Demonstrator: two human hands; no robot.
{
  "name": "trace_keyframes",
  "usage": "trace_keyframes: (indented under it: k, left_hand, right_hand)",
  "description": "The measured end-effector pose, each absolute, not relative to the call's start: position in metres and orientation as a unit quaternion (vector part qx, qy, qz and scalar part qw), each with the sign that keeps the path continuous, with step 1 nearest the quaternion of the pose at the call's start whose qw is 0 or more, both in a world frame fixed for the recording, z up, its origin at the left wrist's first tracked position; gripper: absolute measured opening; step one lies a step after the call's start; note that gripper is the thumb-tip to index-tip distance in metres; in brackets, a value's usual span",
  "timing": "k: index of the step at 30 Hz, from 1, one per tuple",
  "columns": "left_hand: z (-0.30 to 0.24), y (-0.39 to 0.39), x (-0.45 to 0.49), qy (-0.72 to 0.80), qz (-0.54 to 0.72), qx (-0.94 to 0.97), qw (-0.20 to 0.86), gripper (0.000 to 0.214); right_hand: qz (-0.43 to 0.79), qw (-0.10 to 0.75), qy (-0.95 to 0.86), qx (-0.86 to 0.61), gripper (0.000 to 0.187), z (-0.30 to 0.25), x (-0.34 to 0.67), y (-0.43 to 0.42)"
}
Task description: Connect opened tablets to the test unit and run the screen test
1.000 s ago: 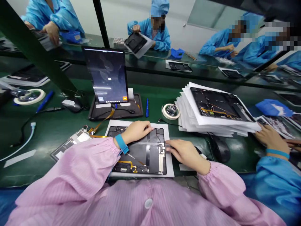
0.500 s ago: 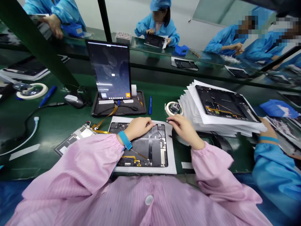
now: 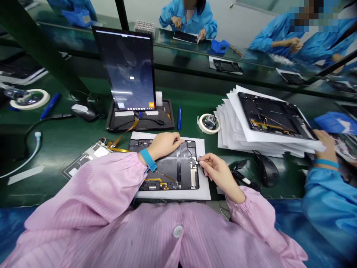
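Observation:
An opened tablet back [image 3: 178, 169] with black insides and orange flex cables lies on a white sheet [image 3: 205, 190] in front of me. My left hand [image 3: 164, 144] rests on its upper edge, fingers curled and pressing down. My right hand [image 3: 216, 171] is at the tablet's right edge, thumb and forefinger pinched on a small piece I cannot make out, touching the connector strip there. A blue wrist strap [image 3: 147, 160] is on my left wrist.
An upright tablet with a lit screen [image 3: 126, 70] stands in a black tray [image 3: 111, 124]. A tape roll [image 3: 209, 123], a blue pen [image 3: 179, 117], a black mouse [image 3: 267, 171] and a paper stack bearing another open tablet [image 3: 273, 117] lie right. A neighbour's hand [image 3: 327, 143] holds that stack.
My right hand went up to the tape roll half a second ago and has come back down to the tablet's right edge, pinched. My left hand stayed put.

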State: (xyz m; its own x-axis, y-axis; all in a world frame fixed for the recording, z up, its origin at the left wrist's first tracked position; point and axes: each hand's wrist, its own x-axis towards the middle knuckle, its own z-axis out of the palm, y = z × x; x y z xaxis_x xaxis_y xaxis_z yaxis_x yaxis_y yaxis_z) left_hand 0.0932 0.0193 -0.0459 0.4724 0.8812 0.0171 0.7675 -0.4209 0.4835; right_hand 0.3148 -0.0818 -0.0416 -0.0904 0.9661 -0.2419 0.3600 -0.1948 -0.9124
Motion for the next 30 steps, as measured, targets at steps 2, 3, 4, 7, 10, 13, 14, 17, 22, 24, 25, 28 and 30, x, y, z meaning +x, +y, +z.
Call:
trace_keyframes:
  k: [2,3,4,7,10,13,14,17,22,24,25,28,30]
  left_hand:
    - [-0.047,0.020,0.093,0.495,0.140,0.830,0.214,0.038]
    - [-0.048,0.020,0.092,0.494,0.143,0.830,0.216,0.038]
    - [-0.048,0.020,0.092,0.493,0.145,0.830,0.217,0.038]
    - [-0.049,0.020,0.092,0.493,0.147,0.830,0.216,0.038]
    - [-0.048,0.020,0.092,0.494,0.144,0.830,0.216,0.038]
    - [-0.047,0.020,0.092,0.495,0.144,0.830,0.216,0.038]
    - [-0.047,0.020,0.092,0.495,0.143,0.829,0.217,0.038]
    - [-0.047,0.020,0.092,0.496,0.140,0.828,0.222,0.039]
    - [-0.048,0.021,0.092,0.494,0.138,0.829,0.224,0.039]
    - [-0.048,0.021,0.092,0.494,0.138,0.830,0.220,0.038]
    - [-0.047,0.021,0.092,0.494,0.138,0.830,0.219,0.038]
    - [-0.047,0.020,0.092,0.493,0.138,0.830,0.220,0.039]
    - [-0.047,0.020,0.092,0.494,0.140,0.829,0.222,0.039]
  right_hand:
    - [0.488,0.314,-0.549,-0.602,0.025,-0.040,0.315,-0.082]
    - [0.487,0.314,-0.546,-0.605,0.025,-0.040,0.316,-0.081]
    - [0.487,0.314,-0.543,-0.608,0.026,-0.039,0.317,-0.081]
    - [0.503,0.306,-0.537,-0.605,0.027,-0.041,0.320,-0.081]
    - [0.497,0.306,-0.546,-0.601,0.026,-0.045,0.318,-0.082]
    - [0.454,0.301,-0.584,-0.602,0.022,-0.048,0.313,-0.084]
    - [0.439,0.302,-0.595,-0.602,0.022,-0.049,0.311,-0.085]
    - [0.413,0.322,-0.595,-0.610,0.023,-0.050,0.309,-0.085]
    - [0.432,0.355,-0.559,-0.612,0.027,-0.047,0.313,-0.085]
    - [0.462,0.350,-0.545,-0.606,0.029,-0.047,0.314,-0.085]
    - [0.473,0.346,-0.540,-0.604,0.030,-0.047,0.314,-0.085]
    - [0.461,0.328,-0.562,-0.603,0.029,-0.048,0.312,-0.085]
    - [0.379,0.308,-0.614,-0.620,0.026,-0.049,0.307,-0.087]
